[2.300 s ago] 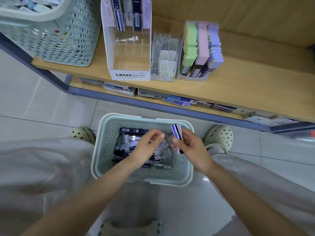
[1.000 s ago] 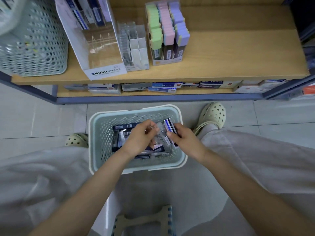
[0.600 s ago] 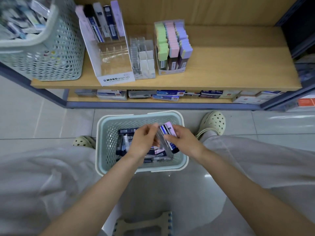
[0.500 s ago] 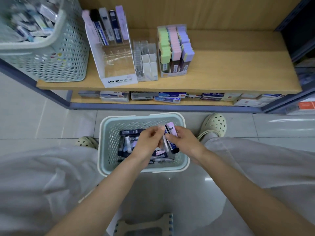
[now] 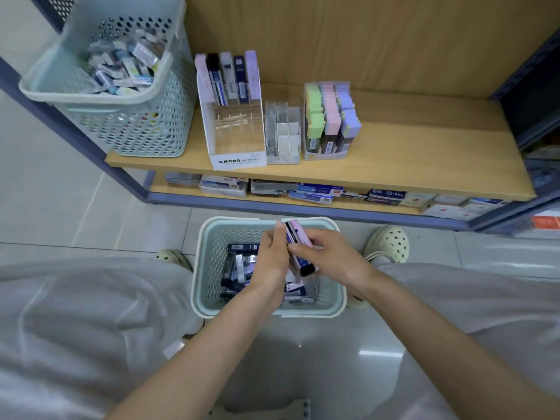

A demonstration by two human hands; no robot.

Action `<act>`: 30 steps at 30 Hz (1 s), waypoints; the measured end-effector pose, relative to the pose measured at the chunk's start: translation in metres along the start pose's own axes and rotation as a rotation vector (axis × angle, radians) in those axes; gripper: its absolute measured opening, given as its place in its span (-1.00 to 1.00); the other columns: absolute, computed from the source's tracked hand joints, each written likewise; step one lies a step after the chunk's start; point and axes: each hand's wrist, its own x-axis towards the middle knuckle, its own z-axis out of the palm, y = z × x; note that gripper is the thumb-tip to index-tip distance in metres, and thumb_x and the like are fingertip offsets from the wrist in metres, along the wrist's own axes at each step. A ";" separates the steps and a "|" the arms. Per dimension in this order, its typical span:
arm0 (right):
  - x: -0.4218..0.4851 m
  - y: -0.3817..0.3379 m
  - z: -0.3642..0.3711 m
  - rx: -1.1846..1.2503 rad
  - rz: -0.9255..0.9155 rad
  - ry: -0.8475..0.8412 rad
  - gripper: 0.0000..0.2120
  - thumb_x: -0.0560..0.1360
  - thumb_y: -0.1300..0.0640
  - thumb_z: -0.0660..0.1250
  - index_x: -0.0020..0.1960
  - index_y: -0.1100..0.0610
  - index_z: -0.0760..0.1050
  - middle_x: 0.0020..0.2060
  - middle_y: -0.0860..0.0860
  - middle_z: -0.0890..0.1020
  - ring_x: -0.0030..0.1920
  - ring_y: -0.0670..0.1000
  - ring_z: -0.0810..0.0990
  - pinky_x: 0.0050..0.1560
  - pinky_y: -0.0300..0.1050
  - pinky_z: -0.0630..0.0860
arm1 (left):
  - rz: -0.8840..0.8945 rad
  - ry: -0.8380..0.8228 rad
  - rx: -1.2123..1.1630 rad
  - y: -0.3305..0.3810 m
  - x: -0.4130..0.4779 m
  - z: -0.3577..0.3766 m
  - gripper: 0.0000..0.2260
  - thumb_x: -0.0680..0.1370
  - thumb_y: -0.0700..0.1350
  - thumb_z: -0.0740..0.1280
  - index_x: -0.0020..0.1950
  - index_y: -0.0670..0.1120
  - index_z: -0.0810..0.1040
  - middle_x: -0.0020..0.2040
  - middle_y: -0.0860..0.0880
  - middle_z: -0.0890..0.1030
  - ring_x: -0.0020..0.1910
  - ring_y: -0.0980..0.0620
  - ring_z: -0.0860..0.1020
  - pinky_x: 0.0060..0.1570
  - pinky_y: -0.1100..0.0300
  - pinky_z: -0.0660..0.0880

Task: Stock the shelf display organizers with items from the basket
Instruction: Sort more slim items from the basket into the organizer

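The right hand point(image 5: 331, 257) grips a bundle of packets point(image 5: 298, 242), slim pink and dark blue ones. Its thumb lies across their face and its fingers are curled behind them. The left hand point(image 5: 271, 257) closes on the same bundle from the other side, its fingertips reaching up along the bundle's left edge. How firmly this hand holds cannot be told. The bundle is tilted, top end away from the person, just above the far half of the floor basket point(image 5: 198, 268).

This pale green perforated basket stands on the tiled floor between the person's knees. A jumble of loose packets point(image 5: 239, 265), mostly dark, lies in it. A cream clog point(image 5: 388, 244) shows to the right of the basket, and the toe of another clog point(image 5: 172, 257) to the left.

Beyond the basket is the wooden shelf point(image 5: 424, 153). On it the white MONO organizer point(image 5: 236, 137) has five upright packets point(image 5: 230, 77) in its back row. Touching its right side is a clear organizer point(image 5: 283, 134). Next comes a pastel organizer point(image 5: 330, 119) packed with green, pink and purple items. A second basket point(image 5: 127, 125) at the shelf's left end holds small wrapped items. Flat boxes point(image 5: 318, 192) line the lower shelf.
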 end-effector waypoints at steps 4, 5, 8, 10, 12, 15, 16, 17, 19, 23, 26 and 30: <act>-0.001 -0.022 0.002 0.080 0.026 0.026 -0.69 0.55 0.18 0.27 0.24 0.24 0.30 -0.07 0.07 0.61 -0.37 -0.13 0.62 -0.42 -0.23 0.55 | 0.028 -0.052 -0.136 0.015 -0.007 -0.008 -0.62 0.64 0.08 0.06 0.18 -0.17 0.49 -0.12 -0.17 0.63 -0.35 0.04 0.60 -0.53 0.24 0.47; -0.001 -0.027 0.003 0.080 0.012 0.027 -0.71 0.57 0.18 0.25 0.23 0.27 0.30 -0.09 0.07 0.61 -0.36 -0.13 0.63 -0.43 -0.23 0.55 | 0.050 -0.061 -0.147 0.020 -0.009 -0.010 -0.63 0.64 0.07 0.06 0.15 -0.15 0.51 -0.17 -0.14 0.62 -0.39 0.05 0.60 -0.53 0.22 0.48; -0.002 -0.043 0.006 0.070 -0.065 0.025 -0.84 0.59 0.19 0.19 0.15 0.18 0.42 -0.08 0.04 0.59 -0.23 -0.11 0.64 -0.33 -0.16 0.62 | 0.078 -0.050 -0.197 0.033 -0.011 -0.014 -0.71 0.62 0.07 0.12 0.04 -0.09 0.52 -0.12 -0.11 0.63 -0.16 -0.07 0.63 -0.16 -0.04 0.60; -0.001 -0.051 0.008 0.046 -0.089 0.036 -0.86 0.59 0.18 0.20 0.11 0.09 0.48 -0.08 0.01 0.57 -0.18 -0.06 0.63 -0.22 -0.08 0.65 | 0.089 -0.015 -0.219 0.043 -0.013 -0.018 -0.76 0.62 0.04 0.16 0.02 -0.10 0.49 -0.18 -0.09 0.62 -0.24 -0.03 0.61 -0.18 0.07 0.56; 0.000 -0.058 0.013 0.025 -0.097 0.040 -0.84 0.58 0.17 0.22 0.13 0.09 0.50 -0.08 0.01 0.57 -0.13 -0.03 0.62 -0.21 -0.06 0.65 | 0.099 0.009 -0.232 0.050 -0.014 -0.022 -0.77 0.62 0.02 0.17 0.03 -0.12 0.47 -0.23 -0.10 0.59 -0.35 0.00 0.55 -0.30 0.15 0.49; 0.006 -0.068 0.023 0.007 -0.116 0.061 -0.84 0.58 0.16 0.22 0.13 0.13 0.49 0.00 0.04 0.63 -0.06 -0.02 0.63 -0.25 -0.10 0.64 | 0.137 0.054 -0.257 0.065 -0.015 -0.030 -0.81 0.63 0.01 0.16 -0.02 -0.09 0.43 -0.15 -0.12 0.60 -0.20 -0.05 0.57 -0.17 0.09 0.48; 0.009 -0.072 0.025 0.018 -0.118 0.080 -0.85 0.59 0.18 0.21 0.11 0.16 0.49 -0.01 0.07 0.64 -0.11 -0.04 0.64 -0.25 -0.12 0.63 | 0.152 0.066 -0.257 0.070 -0.014 -0.034 -0.81 0.63 0.01 0.15 -0.03 -0.09 0.41 -0.15 -0.12 0.60 -0.17 -0.04 0.57 -0.14 0.09 0.47; 0.012 -0.078 0.027 0.016 -0.130 0.108 -0.87 0.60 0.19 0.20 0.09 0.17 0.48 -0.03 0.09 0.65 -0.16 -0.08 0.64 -0.25 -0.14 0.63 | 0.177 0.079 -0.256 0.077 -0.013 -0.038 -0.81 0.63 0.01 0.14 -0.05 -0.09 0.39 -0.22 -0.09 0.58 -0.24 0.00 0.57 -0.18 0.12 0.44; 0.020 -0.092 0.027 -0.041 -0.178 0.173 -0.90 0.61 0.18 0.17 0.06 0.08 0.44 -0.09 0.08 0.64 -0.26 -0.13 0.62 -0.27 -0.19 0.61 | 0.255 0.122 -0.243 0.092 -0.010 -0.049 -0.80 0.64 0.00 0.13 -0.12 -0.07 0.34 -0.37 -0.04 0.47 -0.51 0.12 0.48 -0.40 0.20 0.35; 0.050 -0.120 0.009 -0.426 -0.301 0.272 -0.87 0.63 0.16 0.11 0.01 0.06 0.43 -0.26 0.05 0.45 -0.33 0.09 0.53 -0.33 -0.08 0.50 | 0.360 0.194 -0.207 0.120 0.005 -0.070 -0.76 0.64 0.02 0.12 -0.13 -0.10 0.33 -0.38 -0.04 0.45 -0.53 0.08 0.38 -0.59 0.31 0.29; 0.084 -0.138 -0.004 -0.696 -0.337 0.334 -0.88 0.61 0.25 0.10 0.04 0.17 0.40 -0.19 0.12 0.48 -0.17 0.21 0.56 -0.15 0.12 0.53 | 0.371 0.197 -0.267 0.135 0.016 -0.079 -0.78 0.64 0.02 0.13 -0.12 -0.08 0.33 -0.33 -0.09 0.51 -0.41 0.03 0.48 -0.46 0.27 0.38; 0.128 -0.165 -0.008 -0.639 -0.436 0.410 -0.87 0.54 0.27 0.27 0.05 0.12 0.40 -0.12 0.12 0.60 -0.28 -0.06 0.60 -0.14 -0.02 0.56 | 0.373 0.224 -0.279 0.145 0.034 -0.084 -0.78 0.63 0.04 0.13 -0.16 -0.03 0.33 -0.23 -0.14 0.46 -0.21 -0.06 0.46 -0.33 0.14 0.35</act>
